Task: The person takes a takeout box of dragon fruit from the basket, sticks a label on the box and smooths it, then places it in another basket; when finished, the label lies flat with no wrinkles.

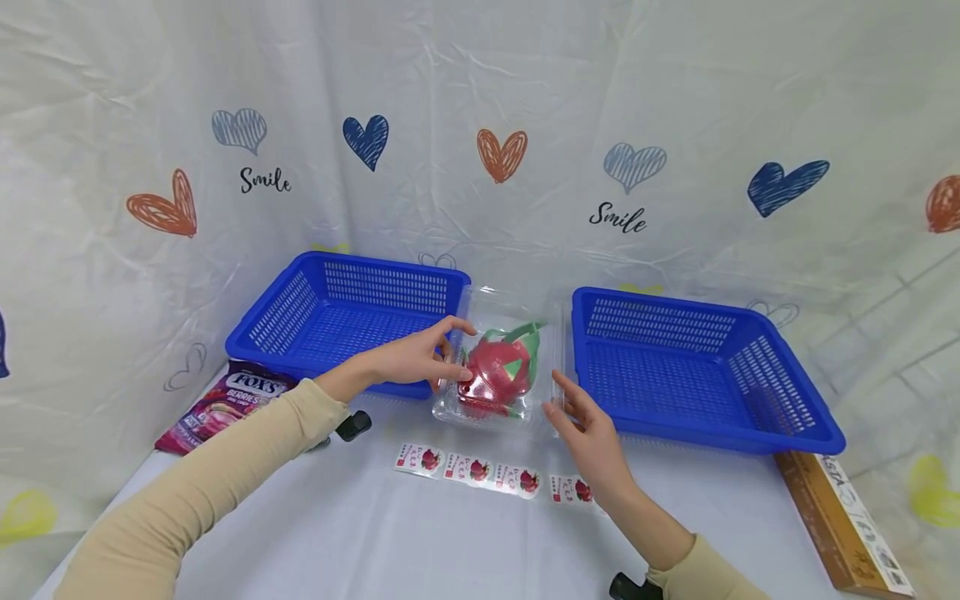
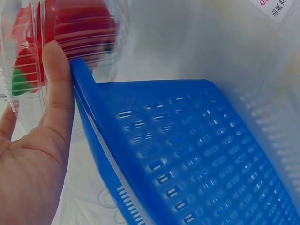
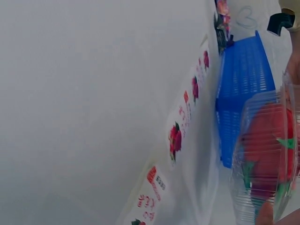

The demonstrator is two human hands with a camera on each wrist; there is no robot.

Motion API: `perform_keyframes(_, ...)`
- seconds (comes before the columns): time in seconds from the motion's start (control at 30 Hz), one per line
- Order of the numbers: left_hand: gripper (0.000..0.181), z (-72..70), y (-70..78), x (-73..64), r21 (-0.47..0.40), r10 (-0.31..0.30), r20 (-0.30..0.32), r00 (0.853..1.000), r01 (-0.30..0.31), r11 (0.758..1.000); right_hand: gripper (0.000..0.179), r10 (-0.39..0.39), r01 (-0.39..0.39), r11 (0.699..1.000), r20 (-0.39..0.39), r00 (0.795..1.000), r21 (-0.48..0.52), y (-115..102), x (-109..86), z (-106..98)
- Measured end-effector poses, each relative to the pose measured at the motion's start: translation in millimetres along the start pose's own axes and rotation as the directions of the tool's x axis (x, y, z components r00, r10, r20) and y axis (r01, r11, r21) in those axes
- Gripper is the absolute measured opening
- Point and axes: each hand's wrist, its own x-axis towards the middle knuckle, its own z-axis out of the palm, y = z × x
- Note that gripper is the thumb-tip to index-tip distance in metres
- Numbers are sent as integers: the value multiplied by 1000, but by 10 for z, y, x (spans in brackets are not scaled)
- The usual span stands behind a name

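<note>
A clear plastic clamshell box (image 1: 491, 417) lies between the two blue baskets, with a red dragon fruit (image 1: 498, 371) with green scales inside. My left hand (image 1: 408, 358) holds the box at its left side, thumb over the front of the lid and index finger farther back. In the left wrist view a finger of that hand (image 2: 37, 159) lies along the box's ribbed wall. Beside the right edge is my right hand (image 1: 596, 442), its fingers loosely bent and fingertips at the box wall. Its fingertip (image 3: 266, 213) shows against the box in the right wrist view.
Blue baskets stand at left (image 1: 352, 325) and right (image 1: 667, 375), close to the box. Several dragon fruit stickers (image 1: 480, 471) lie in front. A purple candy bag (image 1: 225, 400) is at left. A long brown carton (image 1: 840, 517) lies partly behind the right basket's front corner.
</note>
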Motion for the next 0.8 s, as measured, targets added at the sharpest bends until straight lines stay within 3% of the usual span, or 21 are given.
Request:
perform_keyframes(0.13, 67, 7, 26, -1, 37, 7, 9, 1000, -8, 999, 56, 40, -40, 999, 6, 999, 17, 36, -20, 38)
perform_keyframes(0.23, 64, 33, 74, -1, 107, -19, -7, 1000, 20, 994, 56, 65, -65, 997, 10, 998, 30, 59, -32, 52)
perform_keyframes(0.47, 64, 219, 233, -24, 275, -25, -45, 999, 36, 961, 54, 76, -77, 996, 10, 997, 53, 154, -59, 15)
perform_keyframes(0.8, 59, 574, 215, -34, 295, -62, -110, 992, 92, 951, 56, 92, -92, 996, -3, 996, 15, 270, -83, -33)
